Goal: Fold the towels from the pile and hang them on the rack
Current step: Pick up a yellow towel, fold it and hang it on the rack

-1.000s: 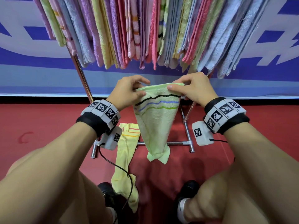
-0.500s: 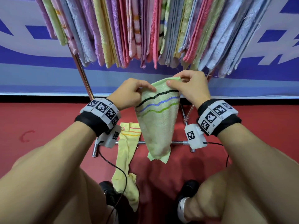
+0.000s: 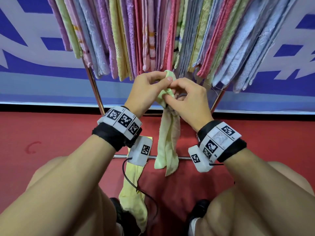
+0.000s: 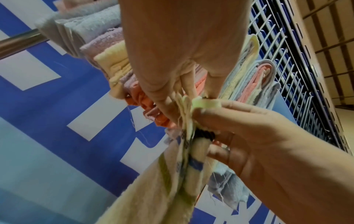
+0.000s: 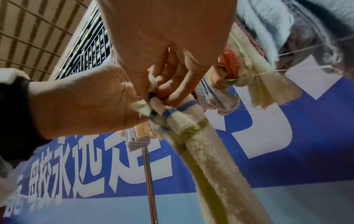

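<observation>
A light green towel (image 3: 167, 142) with black, blue and green stripes hangs bunched from both hands, just under the towels on the rack. My left hand (image 3: 148, 91) pinches its top corner, and my right hand (image 3: 185, 101) grips the gathered top edge right beside it. The wrist views show the same green towel (image 4: 172, 181) (image 5: 206, 151) squeezed between the fingers of my left hand (image 4: 180, 97) and my right hand (image 5: 162, 84). A yellow towel (image 3: 134, 189) lies on the red floor below. The metal rack (image 3: 95, 89) carries several folded towels.
Hanging towels (image 3: 170, 34) fill the rail across the top of the head view. The rack's base bar (image 3: 153, 157) crosses the red floor (image 3: 51, 133) behind the green towel. A blue and white banner (image 3: 25, 65) backs the rack. My knees and shoes are at the bottom.
My hands have come together, gathering the towel's spread top edge into a narrow bunch. The towel now hangs as a thin strip and sits slightly higher, closer to the hung towels.
</observation>
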